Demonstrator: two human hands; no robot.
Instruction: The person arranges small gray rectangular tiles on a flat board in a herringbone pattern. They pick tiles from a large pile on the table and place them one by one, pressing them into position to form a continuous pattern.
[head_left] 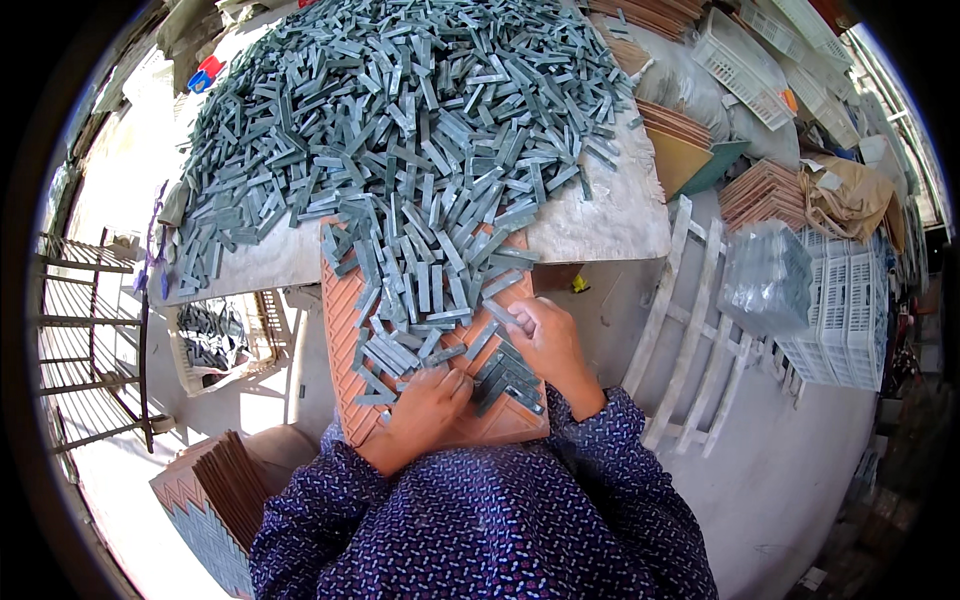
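Note:
An orange-brown board (345,385) with zigzag ridges leans from the table's edge toward my body. Loose grey-green stone strips (425,285) cover its upper and middle part. At its lower right, several strips (508,385) lie close together in a herringbone pattern. Just above them, my right hand (550,345) pinches one stone strip (500,312) between thumb and fingers. My left hand (430,408) rests low on the board with its fingers curled down beside loose strips; what they hold, if anything, is hidden.
A large heap of strips (400,110) covers the pale table (600,220). Below left are a crate (265,335) of strips and stacked boards (225,490). A metal rack (95,340) stands far left. To the right are a wooden pallet (690,330), white crates (840,310) and more stacked boards (765,195).

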